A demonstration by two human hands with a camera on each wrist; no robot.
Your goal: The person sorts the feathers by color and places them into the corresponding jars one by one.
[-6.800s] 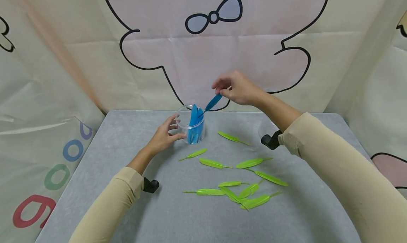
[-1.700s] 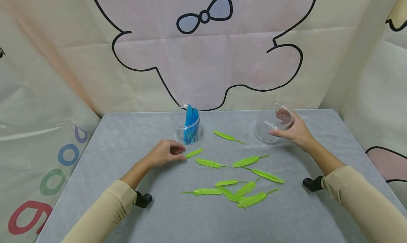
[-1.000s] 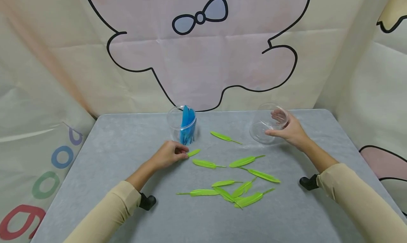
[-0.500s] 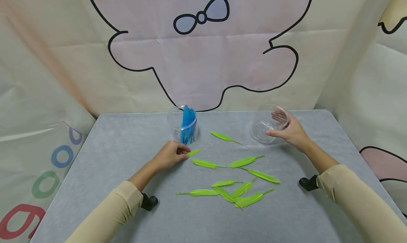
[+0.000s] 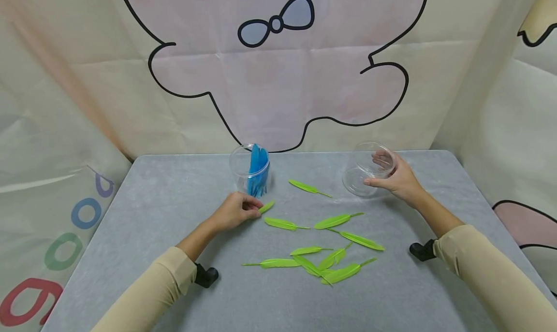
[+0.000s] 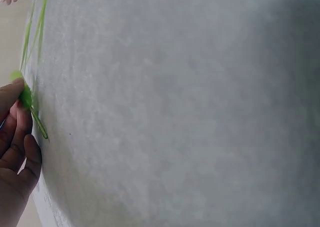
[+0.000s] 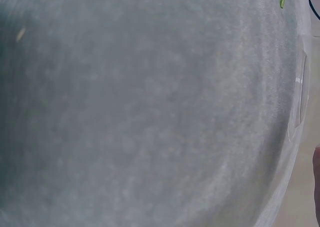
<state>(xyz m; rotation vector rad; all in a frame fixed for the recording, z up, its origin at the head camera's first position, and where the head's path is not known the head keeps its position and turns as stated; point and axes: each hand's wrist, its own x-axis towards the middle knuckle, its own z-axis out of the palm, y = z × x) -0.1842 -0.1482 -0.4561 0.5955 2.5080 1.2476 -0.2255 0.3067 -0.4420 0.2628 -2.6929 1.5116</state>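
My left hand (image 5: 235, 211) pinches a small lime-green feather (image 5: 267, 207) between thumb and fingers, just in front of a clear plastic cup (image 5: 238, 170). In the left wrist view the thumb covers part of that feather (image 6: 26, 97), and its quill sticks out below. Upright blue feathers (image 5: 257, 170) fill the right side of the cup. On the right, my right hand (image 5: 403, 181) holds a second clear plastic cup (image 5: 358, 175), thumb on the near side and fingers round the back. Only the edge of this cup (image 7: 301, 92) shows in the right wrist view.
Several loose green feathers lie about the middle of the grey table (image 5: 183, 303): one towards the back (image 5: 304, 186), others in an overlapping cluster (image 5: 332, 269) nearer the front. Behind the table's back edge hangs a printed cloth (image 5: 278, 95).
Earlier my right hand lowered a blue feather into the left cup, which my left hand steadied. Now the right hand holds the other cup; the left has taken a green feather, whose tip tilts up slightly.
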